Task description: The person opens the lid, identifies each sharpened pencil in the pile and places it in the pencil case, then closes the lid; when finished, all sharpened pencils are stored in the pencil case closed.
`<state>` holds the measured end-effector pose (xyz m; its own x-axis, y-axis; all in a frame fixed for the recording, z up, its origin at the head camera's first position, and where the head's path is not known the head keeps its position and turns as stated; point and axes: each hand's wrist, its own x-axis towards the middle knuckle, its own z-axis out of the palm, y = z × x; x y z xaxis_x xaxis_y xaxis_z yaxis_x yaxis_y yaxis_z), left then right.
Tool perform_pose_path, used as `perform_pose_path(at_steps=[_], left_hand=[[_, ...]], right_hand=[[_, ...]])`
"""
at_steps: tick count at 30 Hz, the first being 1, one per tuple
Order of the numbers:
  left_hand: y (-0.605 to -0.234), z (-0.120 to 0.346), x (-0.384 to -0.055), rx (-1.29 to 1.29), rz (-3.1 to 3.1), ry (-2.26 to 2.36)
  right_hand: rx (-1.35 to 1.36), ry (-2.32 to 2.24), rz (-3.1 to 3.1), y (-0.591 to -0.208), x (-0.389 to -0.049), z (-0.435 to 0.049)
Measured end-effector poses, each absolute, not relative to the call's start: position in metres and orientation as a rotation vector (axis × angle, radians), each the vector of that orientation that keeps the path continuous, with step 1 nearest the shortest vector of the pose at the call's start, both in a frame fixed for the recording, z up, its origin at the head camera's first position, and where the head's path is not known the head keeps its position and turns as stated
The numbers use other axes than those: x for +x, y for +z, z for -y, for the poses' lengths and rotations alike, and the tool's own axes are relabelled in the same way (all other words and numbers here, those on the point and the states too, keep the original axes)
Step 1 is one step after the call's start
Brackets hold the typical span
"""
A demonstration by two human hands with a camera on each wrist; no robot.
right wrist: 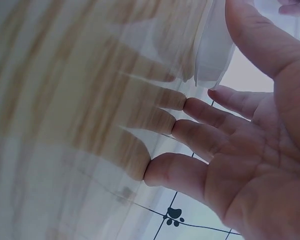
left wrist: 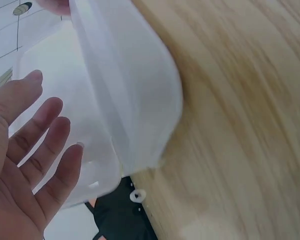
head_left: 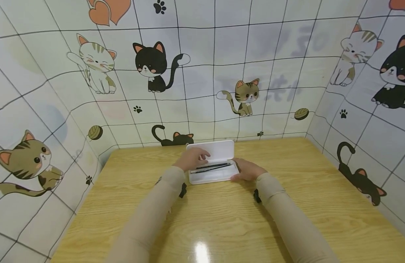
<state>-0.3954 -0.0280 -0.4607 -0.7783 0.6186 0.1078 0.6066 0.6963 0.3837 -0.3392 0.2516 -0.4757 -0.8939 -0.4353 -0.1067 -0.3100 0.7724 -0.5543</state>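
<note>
A white pencil case [head_left: 210, 178] lies on the table with its lid [head_left: 219, 150] tipped up at the back. Two slim dark writing sticks [head_left: 213, 168] rest side by side inside it. Over the left end, my left hand [head_left: 192, 159] hovers with fingers loosely bent and apart, before the lid's inner face; its palm is bare in the left wrist view. My right hand [head_left: 248, 170] holds the case's right end, thumb at the front corner and forefinger at the back. In the right wrist view its other fingers [right wrist: 195, 135] touch the tabletop.
The wooden table [head_left: 222, 219] reaches a cat-printed cloth wall [head_left: 199, 84] just behind the case. Similar printed walls stand to the left and right. Dark bands show under both wrists.
</note>
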Motion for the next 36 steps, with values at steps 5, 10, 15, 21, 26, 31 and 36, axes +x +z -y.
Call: perform_pose_path(at_steps=[5, 10, 15, 21, 26, 31, 36], left_hand=[[-0.458, 0.048, -0.391, 0.994, -2.827, 0.729], [-0.458, 0.069, -0.391, 0.920, -2.839, 0.752], [-0.457, 0.091, -0.390, 0.924, -2.853, 0.788], [-0.455, 0.116, -0.382, 0.891, -2.833, 0.875], [-0.456, 0.145, -0.374, 0.840, -2.867, 0.912], [-0.458, 0.168, -0.370, 0.730, -2.892, 0.926], [-0.455, 0.182, -0.361, 0.429, -2.696, 1.146]], right_hand=[[-0.578, -0.771, -2.742, -0.471, -0.334, -0.249], [-0.644, -0.746, -2.748, -0.466, -0.332, -0.248], [-0.615, -0.698, -2.753, -0.466, -0.333, -0.248], [-0.544, -0.605, -2.734, -0.469, -0.336, -0.249], [-0.547, -0.616, -2.696, -0.470, -0.337, -0.248], [-0.544, -0.613, -2.692, -0.468, -0.339, -0.249], [-0.517, -0.624, -2.695, -0.468, -0.342, -0.251]])
